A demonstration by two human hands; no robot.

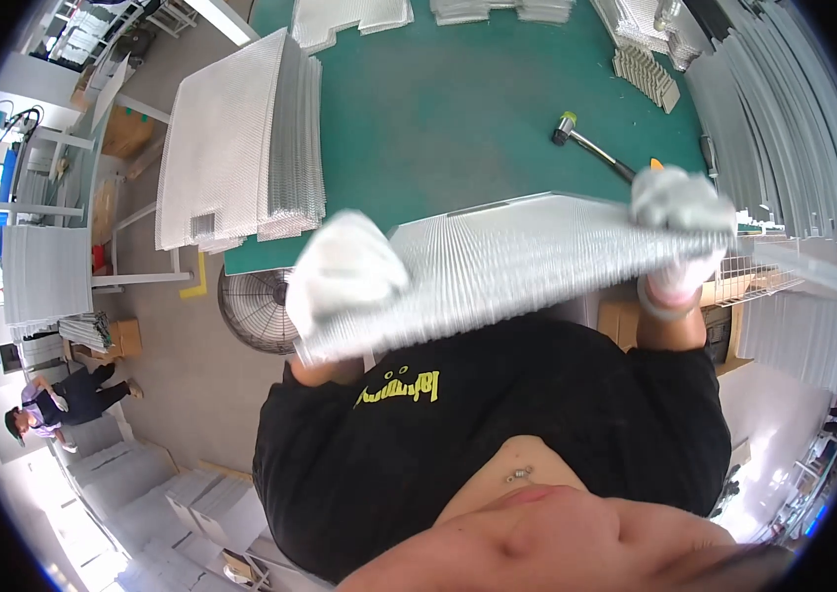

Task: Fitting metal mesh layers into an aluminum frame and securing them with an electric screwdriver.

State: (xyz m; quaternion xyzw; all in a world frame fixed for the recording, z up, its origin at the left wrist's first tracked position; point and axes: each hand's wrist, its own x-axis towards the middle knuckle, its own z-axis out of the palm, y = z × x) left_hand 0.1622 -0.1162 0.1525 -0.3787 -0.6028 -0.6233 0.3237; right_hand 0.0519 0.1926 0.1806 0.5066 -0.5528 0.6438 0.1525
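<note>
The person holds 1 long block of finned metal mesh panels [527, 266] in both gloved hands, lifted in front of the chest at the near edge of the green table [448, 109]. The left hand [344, 271] wraps over the block's left end, fingers curled down across its top; the glove blurs, so how tightly they close cannot be told. The right hand [680, 222] clamps the right end, fingers folded over the upper edge.

The block's long axis runs left to right across the body, its right end higher and farther away, its left end lower and nearer. The ribbed broad face is turned up toward the camera.

As a judgement, the work looks mid-way: 1 tall stack of mesh sheets [241, 143] already lies on the table's left part, more sheets rest at the far edge, and this block is not yet set down. A rubber mallet [591, 146] lies untouched on the table beyond the right hand.
</note>
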